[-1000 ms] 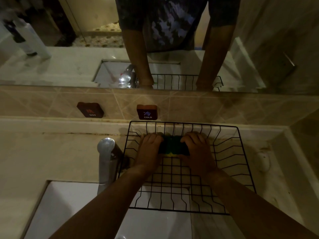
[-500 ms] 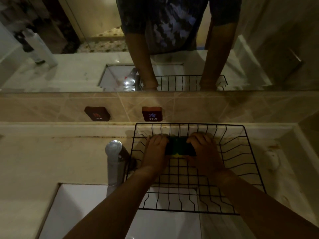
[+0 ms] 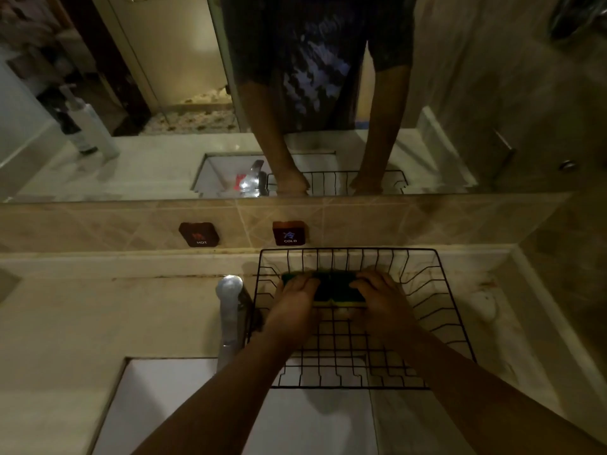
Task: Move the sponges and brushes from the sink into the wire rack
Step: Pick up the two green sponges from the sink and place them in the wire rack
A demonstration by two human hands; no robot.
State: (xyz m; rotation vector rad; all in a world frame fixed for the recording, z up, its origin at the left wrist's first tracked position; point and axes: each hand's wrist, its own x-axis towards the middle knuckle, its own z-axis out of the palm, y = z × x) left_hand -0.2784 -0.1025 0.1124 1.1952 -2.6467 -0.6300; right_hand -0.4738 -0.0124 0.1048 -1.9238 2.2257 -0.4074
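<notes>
A black wire rack (image 3: 437, 310) stands on the counter, partly over the right side of the white sink (image 3: 184, 399). Inside it, near its far wall, lies a sponge (image 3: 335, 289) with a dark green top and a yellow underside. My left hand (image 3: 292, 300) rests on the sponge's left end and my right hand (image 3: 381, 298) on its right end, fingers curled over it. The sponge's ends are hidden under my fingers. No brushes show, and what I see of the sink's inside holds nothing.
A chrome tap (image 3: 230, 310) rises just left of the rack. Hot (image 3: 198, 234) and cold (image 3: 289, 233) controls sit on the tiled wall under a mirror. A white pump bottle (image 3: 88, 126) appears in the mirror's reflection. A pale object (image 3: 483, 305) lies on the counter to the right.
Both hands stay on the sponge at the rack's far end. The camera has drifted, shifting the scene slightly; the sponge looks pressed a little closer to the far wall.
</notes>
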